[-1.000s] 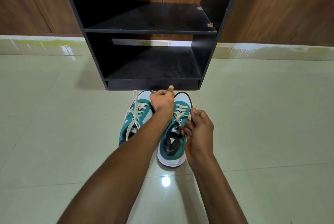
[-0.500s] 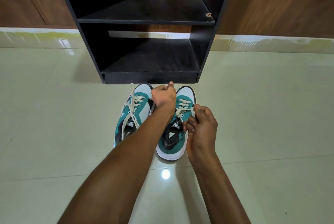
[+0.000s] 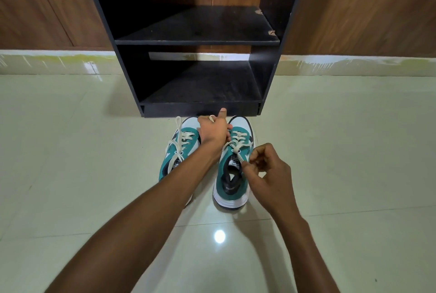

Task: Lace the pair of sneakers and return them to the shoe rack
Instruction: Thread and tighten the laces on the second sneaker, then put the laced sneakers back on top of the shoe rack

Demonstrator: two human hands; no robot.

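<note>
My left hand [image 3: 213,131]: closed on a lace end, knuckles between the two toe caps, thumb pointing toward the shoe rack [image 3: 200,73].
My right hand [image 3: 264,170]: fingers pinched on the other lace end [image 3: 239,155], pulled taut from the top eyelets.
Right sneaker [image 3: 232,174]: on the floor [image 3: 342,151], between my hands.
Left sneaker [image 3: 175,153]: just left of my left forearm, laces loose.
Shoe rack: just beyond my left hand, black, both shelves bare.
</note>
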